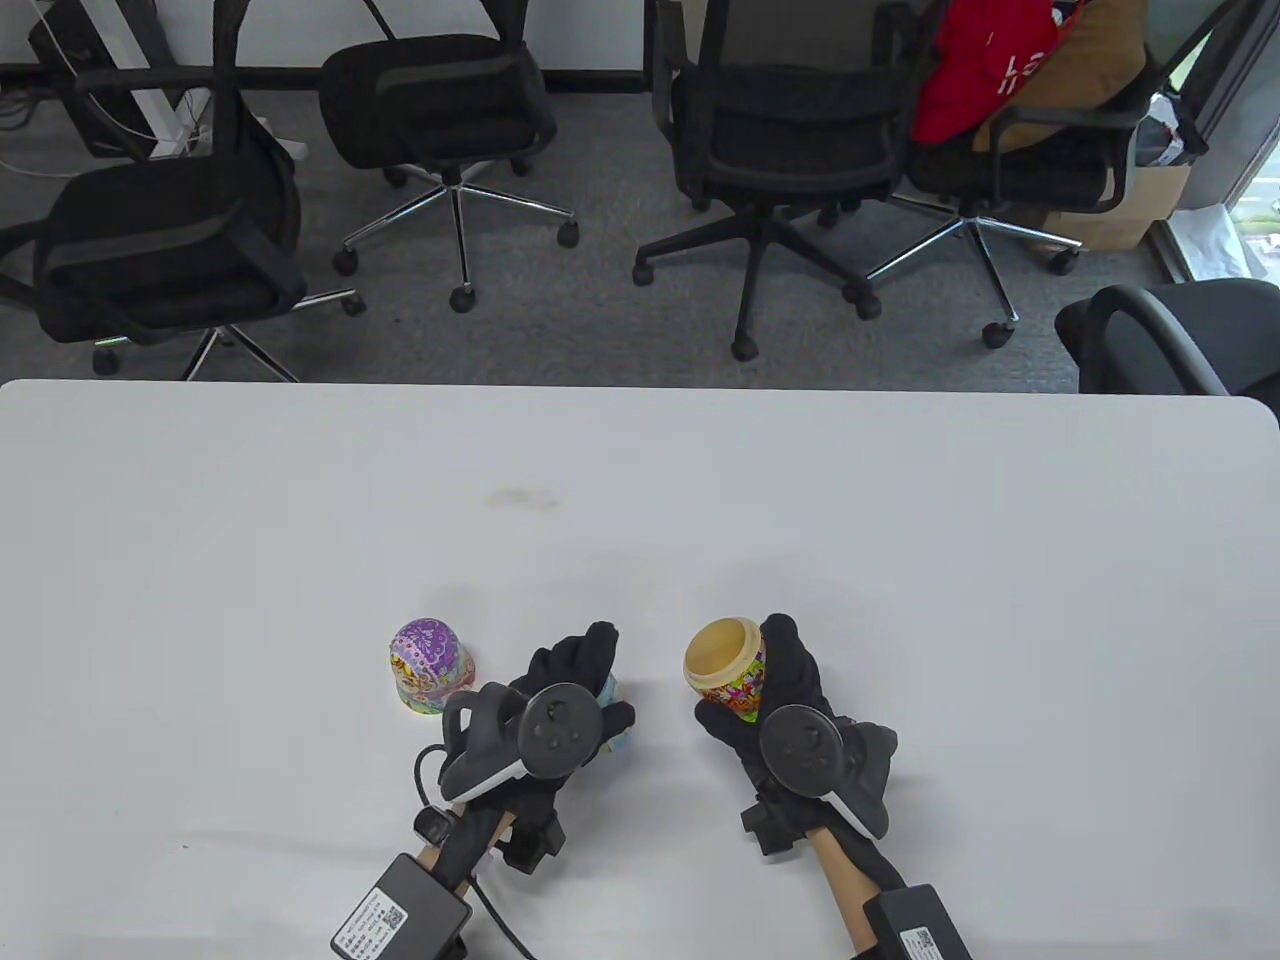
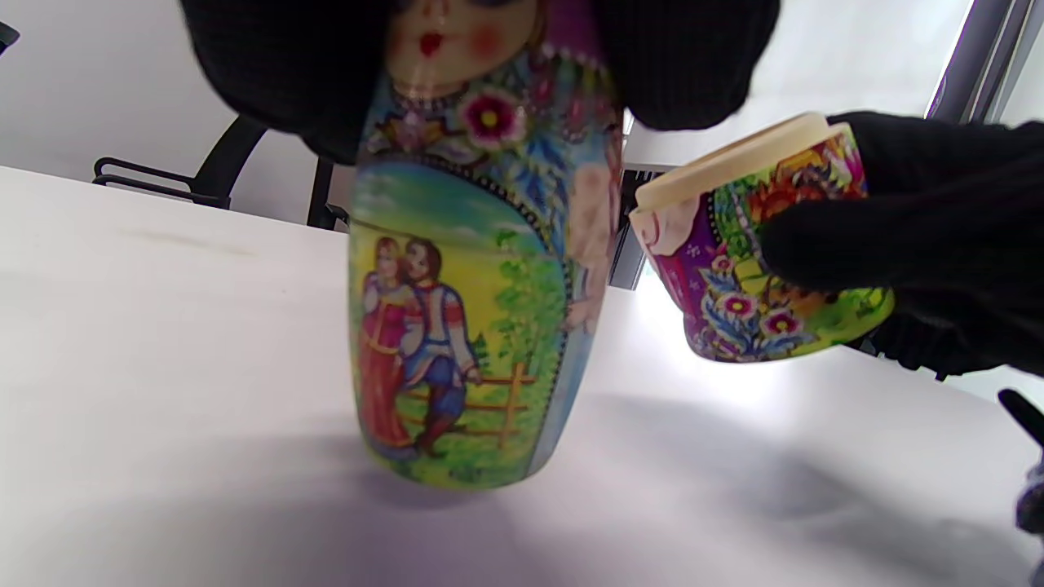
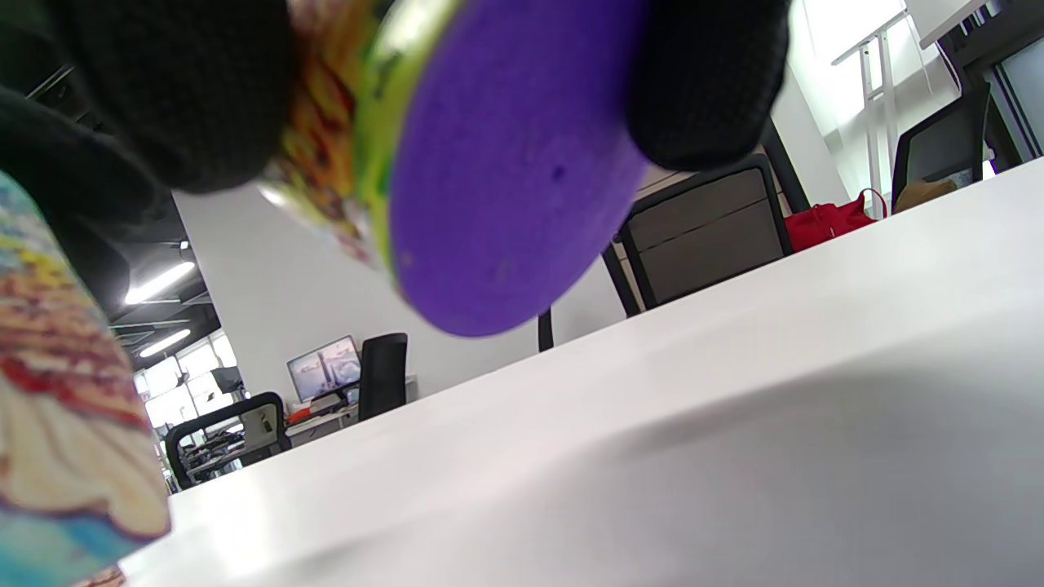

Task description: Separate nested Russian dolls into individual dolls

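While the left hand (image 1: 560, 700) grips an inner doll (image 2: 481, 269) by its head, fingers curled round the painted face, the doll's base sits at or just above the white desk (image 1: 900, 520); contact cannot be told. Painted on its front are a couple beside a fence. At about 3 o'clock from it, well clear of the desk, the right hand (image 1: 790, 700) clasps the outer doll's bottom half (image 1: 727, 667), thumb and fingers wrapped round its flowered wall. That half is tilted, its pale open rim facing 11 o'clock in the table view, and its purple underside fills the right wrist view. Standing on the desk at about 9 o'clock from the left hand, just beside it, is the outer doll's top half (image 1: 430, 665), a purple-patterned dome untouched by either hand. Black office chairs (image 1: 440, 110) stand on the grey floor past the desk's 12 o'clock edge.
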The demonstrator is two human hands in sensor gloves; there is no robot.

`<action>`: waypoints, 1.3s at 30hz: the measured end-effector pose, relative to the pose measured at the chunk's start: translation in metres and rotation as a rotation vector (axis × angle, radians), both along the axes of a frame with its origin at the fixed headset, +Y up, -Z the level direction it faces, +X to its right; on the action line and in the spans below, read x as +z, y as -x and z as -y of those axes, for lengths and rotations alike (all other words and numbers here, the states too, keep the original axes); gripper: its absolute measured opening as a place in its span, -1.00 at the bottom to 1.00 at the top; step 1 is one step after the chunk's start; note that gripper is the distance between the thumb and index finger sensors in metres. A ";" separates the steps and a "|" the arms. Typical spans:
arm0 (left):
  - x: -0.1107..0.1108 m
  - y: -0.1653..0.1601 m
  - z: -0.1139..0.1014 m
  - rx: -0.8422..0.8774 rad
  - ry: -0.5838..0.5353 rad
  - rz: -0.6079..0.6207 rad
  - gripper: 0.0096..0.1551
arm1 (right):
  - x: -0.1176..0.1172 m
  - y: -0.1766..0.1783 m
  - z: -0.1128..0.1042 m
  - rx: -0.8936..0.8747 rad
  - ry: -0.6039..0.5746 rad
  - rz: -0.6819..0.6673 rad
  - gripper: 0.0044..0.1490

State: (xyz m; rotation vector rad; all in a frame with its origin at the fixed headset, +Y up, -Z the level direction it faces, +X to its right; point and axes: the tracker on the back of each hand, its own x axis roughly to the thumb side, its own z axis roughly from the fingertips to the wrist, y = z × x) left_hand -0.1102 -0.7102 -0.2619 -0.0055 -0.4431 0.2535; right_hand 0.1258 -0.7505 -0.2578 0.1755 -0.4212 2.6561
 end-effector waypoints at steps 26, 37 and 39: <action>0.003 -0.001 0.009 -0.063 0.001 -0.007 -0.02 | 0.001 -0.002 0.000 -0.006 -0.014 0.004 0.41; -0.014 0.062 -0.004 0.091 -0.047 -0.299 -0.07 | 0.000 0.000 0.001 -0.017 -0.012 -0.005 0.42; -0.019 0.073 -0.001 0.071 -0.035 -0.354 -0.08 | 0.000 0.001 0.001 -0.018 -0.009 -0.008 0.42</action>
